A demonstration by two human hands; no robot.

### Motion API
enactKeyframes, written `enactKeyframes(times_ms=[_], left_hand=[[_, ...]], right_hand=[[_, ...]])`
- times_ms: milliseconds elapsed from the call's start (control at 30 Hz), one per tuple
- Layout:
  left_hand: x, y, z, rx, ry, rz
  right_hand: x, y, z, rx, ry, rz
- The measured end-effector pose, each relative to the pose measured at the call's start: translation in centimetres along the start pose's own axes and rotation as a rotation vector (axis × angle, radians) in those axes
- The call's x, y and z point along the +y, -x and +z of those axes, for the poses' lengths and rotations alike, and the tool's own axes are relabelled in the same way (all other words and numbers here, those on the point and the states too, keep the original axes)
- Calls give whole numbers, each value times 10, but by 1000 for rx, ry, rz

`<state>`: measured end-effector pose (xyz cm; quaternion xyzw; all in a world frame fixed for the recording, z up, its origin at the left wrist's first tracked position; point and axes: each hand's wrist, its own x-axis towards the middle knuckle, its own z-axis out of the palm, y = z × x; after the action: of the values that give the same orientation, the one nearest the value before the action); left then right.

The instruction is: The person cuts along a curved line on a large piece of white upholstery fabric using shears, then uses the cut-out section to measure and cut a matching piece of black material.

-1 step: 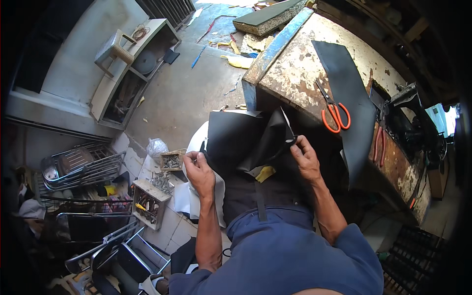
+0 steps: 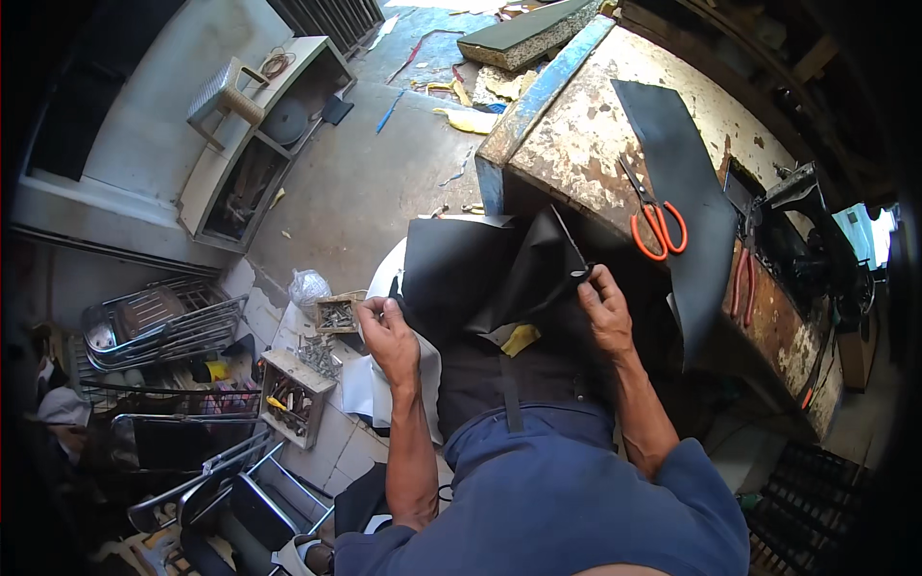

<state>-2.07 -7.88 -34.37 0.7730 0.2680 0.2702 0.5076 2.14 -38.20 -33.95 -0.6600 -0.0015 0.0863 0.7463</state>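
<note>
A black leather-like sheet (image 2: 447,269) stretches between my two hands above my lap, folded and creased toward its right side. My left hand (image 2: 392,346) pinches its left edge between thumb and fingers. At the right corner, my right hand (image 2: 607,312) grips the sheet, where a small pale patch shows by the fingertips. Under the sheet's left part lies white material (image 2: 427,370), and a yellow scrap (image 2: 521,340) rests on my lap. On the worktable to the right are scissors (image 2: 646,199) with orange handles, beside another long black sheet (image 2: 687,206).
The worn worktable (image 2: 567,144) has its corner just beyond my right hand. Red-handled pliers (image 2: 741,278) and a dark machine (image 2: 816,230) stand farther right. Left on the floor are a wooden box (image 2: 309,432) of tools, a box of metal fasteners (image 2: 336,314) and stacked metal frames (image 2: 163,331).
My right hand has shifted slightly to the right, drawing the sheet's right edge with it. My left hand stays nearly in place, still pinching the sheet.
</note>
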Motion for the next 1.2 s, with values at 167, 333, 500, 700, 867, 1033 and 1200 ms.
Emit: enactKeyframes(times_ms=[167, 333, 500, 700, 867, 1033, 1200], left_hand=[[9, 4, -7, -65, 124, -62], [48, 29, -3, -164, 11, -37], [57, 45, 7, -164, -68, 155], [60, 40, 1, -107, -392, 568], [56, 40, 3, -191, 0, -14], [39, 23, -2, -293, 378, -312], [26, 19, 8, -279, 401, -332]], right_hand=[[-15, 22, -27, 260, 699, 144], [-53, 29, 24, 131, 737, -370], [-55, -20, 86, -287, 761, -711], [-25, -43, 102, -441, 900, -802], [-20, -42, 95, -460, 811, -617], [-59, -40, 59, 5, 936, -681], [-57, -79, -70, 507, 1536, -259]])
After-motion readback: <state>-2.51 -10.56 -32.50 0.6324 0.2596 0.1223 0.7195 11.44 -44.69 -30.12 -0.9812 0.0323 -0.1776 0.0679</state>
